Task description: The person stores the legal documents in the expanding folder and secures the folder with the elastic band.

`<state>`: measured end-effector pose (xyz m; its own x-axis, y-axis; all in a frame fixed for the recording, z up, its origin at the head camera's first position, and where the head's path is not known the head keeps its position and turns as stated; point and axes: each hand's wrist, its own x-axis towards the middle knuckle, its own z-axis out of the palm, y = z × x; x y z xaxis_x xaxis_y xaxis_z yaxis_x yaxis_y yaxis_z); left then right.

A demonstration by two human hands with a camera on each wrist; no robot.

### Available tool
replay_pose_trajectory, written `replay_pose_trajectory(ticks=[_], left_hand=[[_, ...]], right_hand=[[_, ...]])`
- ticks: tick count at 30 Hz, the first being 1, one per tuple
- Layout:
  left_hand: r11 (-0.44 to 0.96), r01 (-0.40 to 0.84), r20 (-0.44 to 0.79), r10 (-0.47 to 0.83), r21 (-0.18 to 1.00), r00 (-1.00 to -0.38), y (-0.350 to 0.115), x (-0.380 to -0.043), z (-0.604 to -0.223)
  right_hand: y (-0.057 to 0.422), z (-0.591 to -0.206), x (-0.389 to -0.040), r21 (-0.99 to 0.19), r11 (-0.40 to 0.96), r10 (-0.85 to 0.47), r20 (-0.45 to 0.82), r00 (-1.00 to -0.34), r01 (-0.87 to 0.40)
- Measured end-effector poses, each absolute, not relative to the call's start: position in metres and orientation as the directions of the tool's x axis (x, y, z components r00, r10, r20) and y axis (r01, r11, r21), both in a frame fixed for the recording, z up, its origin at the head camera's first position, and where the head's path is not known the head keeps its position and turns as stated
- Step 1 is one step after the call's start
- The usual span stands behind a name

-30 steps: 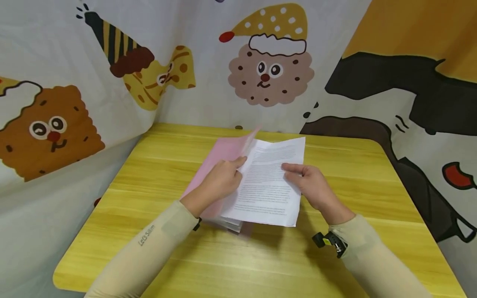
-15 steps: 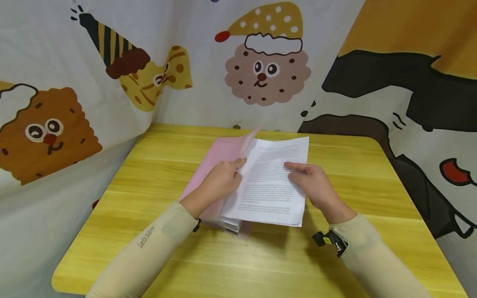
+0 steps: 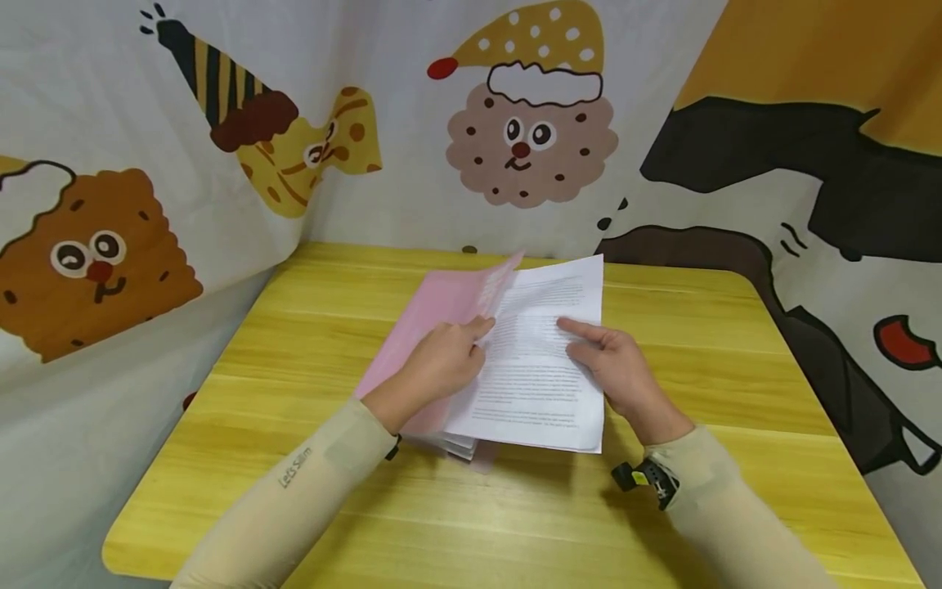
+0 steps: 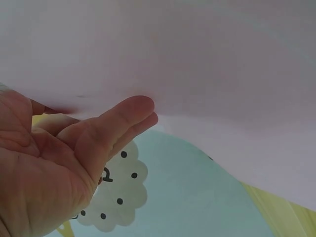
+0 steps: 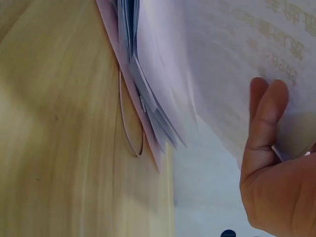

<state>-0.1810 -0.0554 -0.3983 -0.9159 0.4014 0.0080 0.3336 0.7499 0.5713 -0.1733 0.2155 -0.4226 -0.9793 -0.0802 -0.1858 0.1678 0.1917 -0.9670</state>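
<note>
A pink folder (image 3: 441,294) lies open on the table in the head view, its cover raised, with several sheets stacked inside. My left hand (image 3: 445,356) holds the edge of that cover, thumb and index finger near the fold. A white printed sheet (image 3: 526,384) stands lifted out to the right of it. At the sheet's right edge, my right hand (image 3: 625,372) pinches it, the index finger on the printed side. In the right wrist view, the sheet's back (image 5: 222,64) shows faint mirrored print. From the left wrist, the pale pink cover (image 4: 207,64) fills the upper part.
The yellow wood-grain table (image 3: 309,327) runs around the folder on all sides. Behind it hangs a white curtain (image 3: 405,213) with cartoon biscuit prints. A thin loop of cord (image 5: 122,116) sticks out beside the folder in the right wrist view.
The printed sheet has tilted a little, its top right corner rising. The left hand has shifted slightly right with the cover. Both hands keep their hold.
</note>
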Motion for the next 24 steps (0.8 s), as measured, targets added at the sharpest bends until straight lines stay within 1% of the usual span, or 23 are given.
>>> replay_pose_trajectory(ticks=[5, 9, 14, 17, 20, 24], left_hand=[[0.758, 0.344, 0.008, 0.408, 0.555, -0.913, -0.054, -0.179, -0.397], [0.762, 0.344, 0.012, 0.404, 0.549, -0.915, -0.052, -0.179, -0.397], [0.761, 0.346, 0.013, 0.406, 0.549, -0.914, -0.053, -0.179, -0.398], [0.765, 0.34, 0.013, 0.399, 0.548, -0.917, -0.054, -0.179, -0.4], [0.765, 0.355, 0.027, 0.405, 0.537, -0.914, -0.055, -0.18, -0.403], [0.754, 0.392, 0.056, 0.43, 0.527, -0.901, -0.056, -0.181, -0.406]], right_hand=[[0.207, -0.435, -0.174, -0.986, 0.12, -0.092, -0.131, -0.987, 0.12], [0.195, -0.449, -0.177, -0.985, 0.126, -0.118, -0.135, -0.984, 0.12], [0.176, -0.459, -0.182, -0.98, 0.167, -0.11, -0.128, -0.986, 0.108], [0.164, -0.459, -0.186, -0.975, 0.198, -0.105, -0.123, -0.987, 0.1], [0.155, -0.457, -0.188, -0.957, 0.269, -0.087, -0.135, -0.987, 0.107], [0.156, -0.454, -0.186, -0.91, 0.396, -0.003, -0.136, -0.991, 0.124]])
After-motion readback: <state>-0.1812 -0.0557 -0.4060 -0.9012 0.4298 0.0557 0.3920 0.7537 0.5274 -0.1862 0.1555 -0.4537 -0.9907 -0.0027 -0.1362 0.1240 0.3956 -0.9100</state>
